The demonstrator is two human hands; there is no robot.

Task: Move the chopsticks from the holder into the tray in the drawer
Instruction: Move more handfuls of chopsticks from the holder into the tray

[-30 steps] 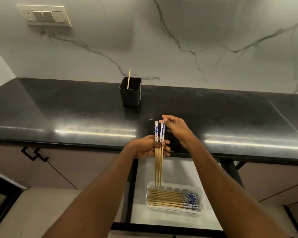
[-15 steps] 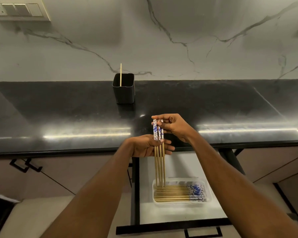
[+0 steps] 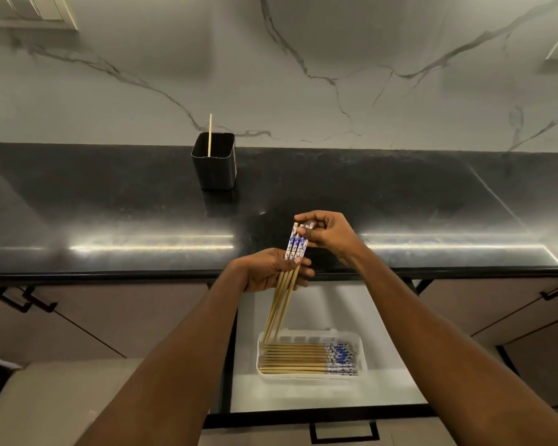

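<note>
We now tilt the bundle of chopsticks [image 3: 284,300], upright half a second ago, so its tips dip to the left end of the tray [image 3: 363,355], over those already lying in it. Above the tray, our left hand [image 3: 264,272] curls round the shafts and our right hand [image 3: 329,235] pinches the patterned tops. Laying them down seems next. One chopstick [image 3: 210,135] remains in the holder [image 3: 215,165], well behind the tray.

No readable text anywhere.
</note>
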